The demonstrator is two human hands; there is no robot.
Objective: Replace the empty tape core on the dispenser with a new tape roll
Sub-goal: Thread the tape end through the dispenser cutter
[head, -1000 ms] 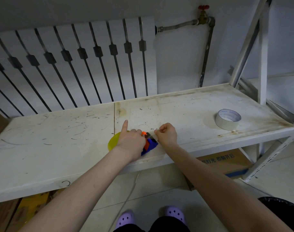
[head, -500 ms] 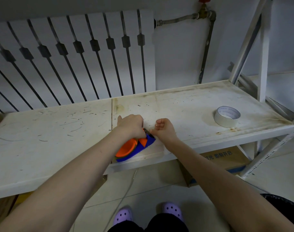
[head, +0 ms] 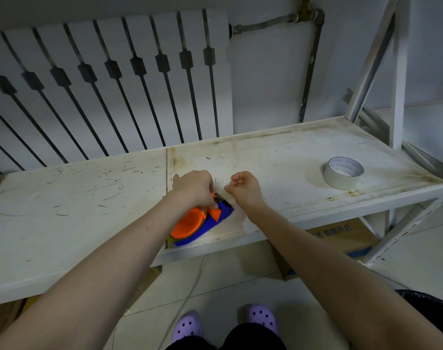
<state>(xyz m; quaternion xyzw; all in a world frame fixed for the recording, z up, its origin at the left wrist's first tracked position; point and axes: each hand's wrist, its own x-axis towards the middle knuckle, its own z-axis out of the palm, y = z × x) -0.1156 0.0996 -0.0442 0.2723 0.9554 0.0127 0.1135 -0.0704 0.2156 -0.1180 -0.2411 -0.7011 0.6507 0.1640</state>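
A blue and orange tape dispenser (head: 202, 222) lies near the front edge of the white shelf (head: 278, 157). Its orange round hub faces up, and a sliver of yellow shows under its near end. My left hand (head: 194, 186) presses down on the dispenser's far end, fingers curled over it. My right hand (head: 244, 189) is just right of the dispenser's tip with thumb and fingers pinched together; what they hold, if anything, is too small to make out. A whitish tape roll (head: 342, 172) lies flat on the shelf far to the right, apart from both hands.
A white slatted radiator cover (head: 109, 84) and a pipe (head: 308, 72) stand behind the shelf. The rack's upright posts (head: 397, 72) rise at the right. A cardboard box (head: 341, 238) sits under the shelf. My purple shoes (head: 225, 324) are on the tiled floor.
The left hand tipped the dispenser from flat with its yellow side showing to orange hub up, then closed over its far end. The right hand drew slightly right of the tip.
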